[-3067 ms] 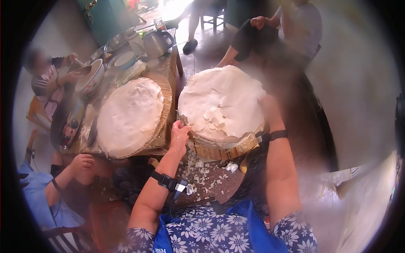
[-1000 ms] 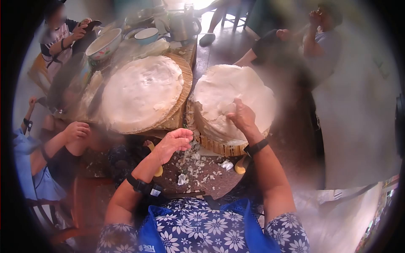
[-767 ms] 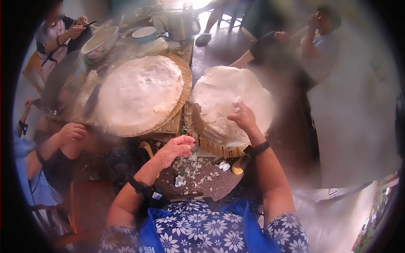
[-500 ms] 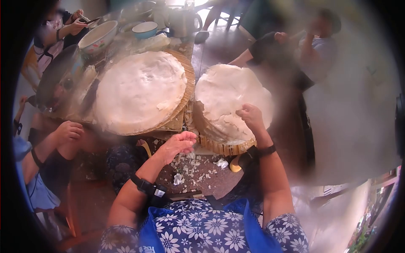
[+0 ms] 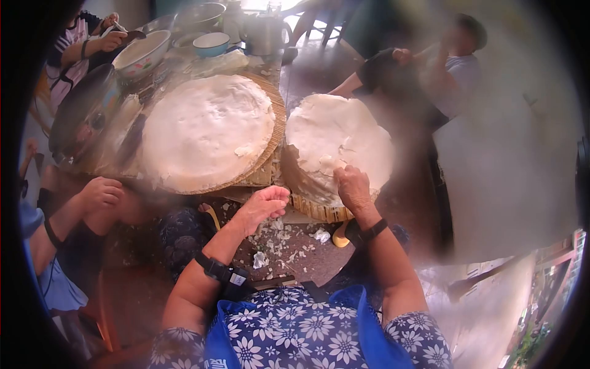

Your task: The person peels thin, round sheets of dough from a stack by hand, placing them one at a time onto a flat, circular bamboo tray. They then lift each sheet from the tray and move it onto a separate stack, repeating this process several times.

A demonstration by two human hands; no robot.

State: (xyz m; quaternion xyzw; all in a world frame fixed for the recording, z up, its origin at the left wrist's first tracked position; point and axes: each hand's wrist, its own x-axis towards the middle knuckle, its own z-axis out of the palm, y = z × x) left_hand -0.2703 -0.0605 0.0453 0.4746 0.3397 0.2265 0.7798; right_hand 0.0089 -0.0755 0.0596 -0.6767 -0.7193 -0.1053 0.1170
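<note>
Two round piles of thin white sheets lie on straw mats. The nearer right pile [image 5: 338,123] has a ragged, peeled front-left edge showing many layers. My right hand [image 5: 353,189] is over that front edge with its fingers pinched together. Its fingertips meet a raised flap of a thin white sheet [image 5: 329,162]; the exact grip is partly hidden. My left hand [image 5: 263,209] hovers just left of this pile's mat [image 5: 319,208], fingers loosely bent and nothing visible in them. The larger left pile [image 5: 206,132] is beyond my left hand, with a small torn piece [image 5: 244,150] on top.
White scraps [image 5: 279,246] litter the floor between my knees. At the back left are a patterned basin [image 5: 142,55], a blue-white bowl [image 5: 211,43] and a metal pot [image 5: 264,34]. One person's hand [image 5: 101,194] is at the left; another person [image 5: 461,67] sits at the right.
My right hand has moved down and left, from above the right pile onto its front edge near the flap. My left hand has hardly moved.
</note>
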